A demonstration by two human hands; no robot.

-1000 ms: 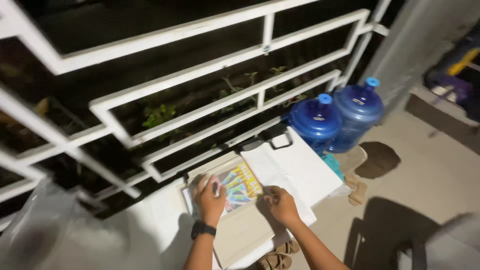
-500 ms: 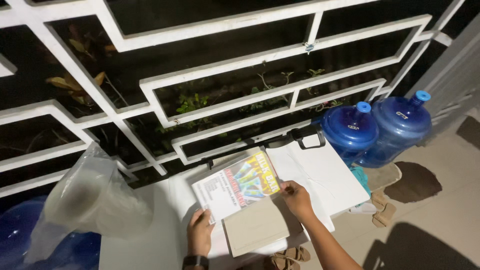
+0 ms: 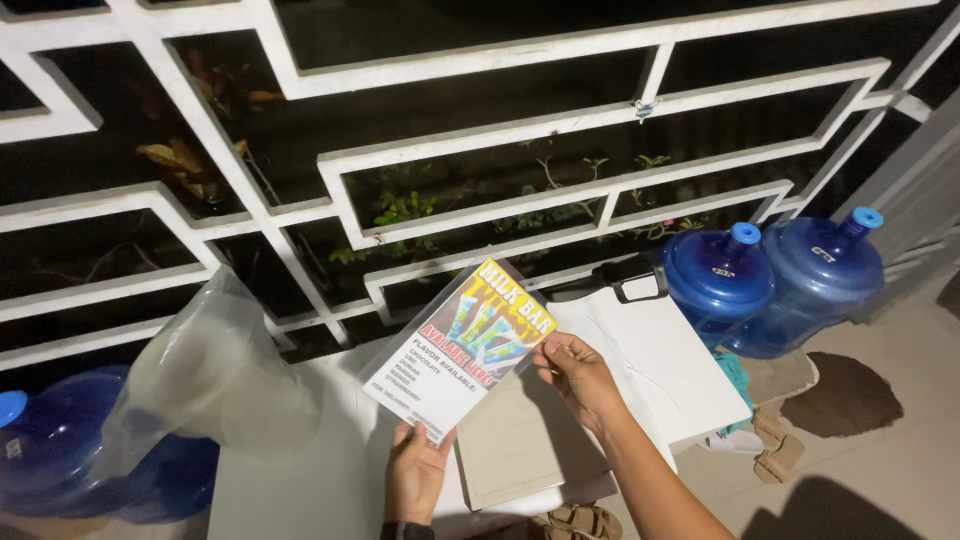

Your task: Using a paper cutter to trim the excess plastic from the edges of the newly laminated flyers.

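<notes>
A laminated printed card [image 3: 458, 350], white with a yellow, colourful top part, is held tilted up above a white table [image 3: 300, 490]. My left hand [image 3: 417, 470] grips its lower edge. My right hand [image 3: 577, 375] pinches its right corner. Beneath the card a beige board [image 3: 525, 445] lies flat on the table. A clipboard-like white sheet with a black clip [image 3: 632, 275] lies past my right hand.
A clear plastic bag [image 3: 205, 375] stands on the table's left part. Two blue water jugs [image 3: 775, 270] stand on the floor at the right, another blue jug [image 3: 50, 440] at the left. A white metal grille [image 3: 450, 150] backs the table. Sandals [image 3: 575, 520] lie below.
The card has been lifted off the table and tilted up toward the camera. My left hand moved to its lower edge, my right to its right corner. The view swung left.
</notes>
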